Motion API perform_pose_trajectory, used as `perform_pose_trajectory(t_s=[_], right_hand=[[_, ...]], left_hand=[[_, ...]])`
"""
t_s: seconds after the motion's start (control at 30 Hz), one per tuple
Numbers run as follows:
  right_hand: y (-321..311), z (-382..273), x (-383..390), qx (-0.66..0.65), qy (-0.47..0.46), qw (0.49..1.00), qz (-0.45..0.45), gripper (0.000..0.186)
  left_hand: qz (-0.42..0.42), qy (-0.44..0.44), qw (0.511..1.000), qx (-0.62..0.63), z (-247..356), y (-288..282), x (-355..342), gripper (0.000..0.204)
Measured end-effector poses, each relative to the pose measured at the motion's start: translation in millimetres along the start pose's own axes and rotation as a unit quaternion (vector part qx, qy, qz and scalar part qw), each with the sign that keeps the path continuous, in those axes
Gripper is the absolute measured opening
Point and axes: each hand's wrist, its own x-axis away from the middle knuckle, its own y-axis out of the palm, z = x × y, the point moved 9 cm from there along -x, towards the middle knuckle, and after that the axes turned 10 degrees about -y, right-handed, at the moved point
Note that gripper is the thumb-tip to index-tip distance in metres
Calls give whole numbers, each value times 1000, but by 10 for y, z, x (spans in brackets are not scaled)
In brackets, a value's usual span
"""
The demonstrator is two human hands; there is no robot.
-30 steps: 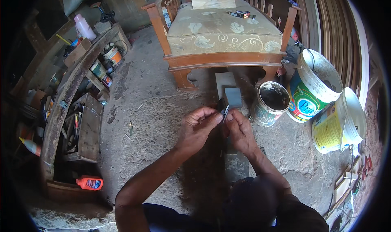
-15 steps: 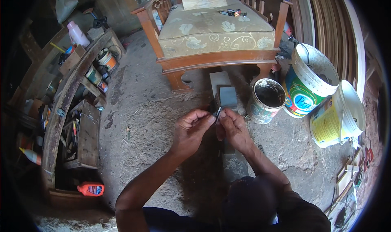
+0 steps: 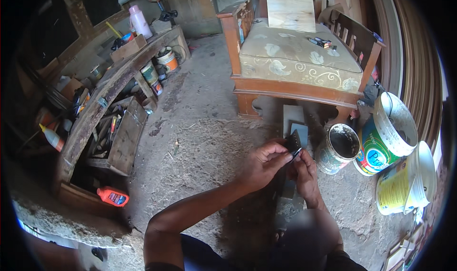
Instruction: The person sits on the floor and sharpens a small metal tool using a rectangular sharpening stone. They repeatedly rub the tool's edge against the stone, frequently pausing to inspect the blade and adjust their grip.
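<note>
Left hand [image 3: 263, 167]: fingers pinch a thin shiny piece [image 3: 296, 154], right of the frame's middle.
Right hand [image 3: 307, 174]: fingers pinch too, maybe to steady it.

Thin piece [image 3: 296, 154]: I saw it dark, pale-edged, partly hidden.
Tilt: it slanted up rightward.
Grip: left hand [image 3: 264, 167] and right hand [image 3: 305, 172] pinched it.

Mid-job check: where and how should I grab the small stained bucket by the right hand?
Probably by its near-left rim, pinched from above: the small bucket stands mouth-up, no handle shows, and that side faces the right hand. The larger green-labelled bucket crowds its right side.
</note>
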Motion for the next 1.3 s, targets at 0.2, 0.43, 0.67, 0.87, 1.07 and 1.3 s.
perform_pose_trajectory(t_s=[0.2, 0.43, 0.67, 0.87, 1.07, 1.3], right_hand=[[77, 156, 53, -165, 95, 982, 11, 24], [-976, 1234, 352, 575, 36, 817, -21, 53], [-845, 1532, 590, 604, 186, 773, -52, 68], [-1276, 1568, 675, 618, 211, 755, -62, 66], [-2274, 1284, 1198, 634, 246, 732, -44, 61], [-2407, 1387, 1362, 630, 271, 723, -80, 55]], left_hand=[[44, 157, 963, -216, 236, -24, 76, 8], [114, 50, 992, -7, 211, -523, -106, 4], [123, 17, 992, 7, 127, -570, -131, 6], [129, 4, 992, -3, 152, -553, -67, 5], [128, -32, 989, 68, -71, -775, -96, 3], [124, -88, 975, 164, -353, -744, -137, 4]])
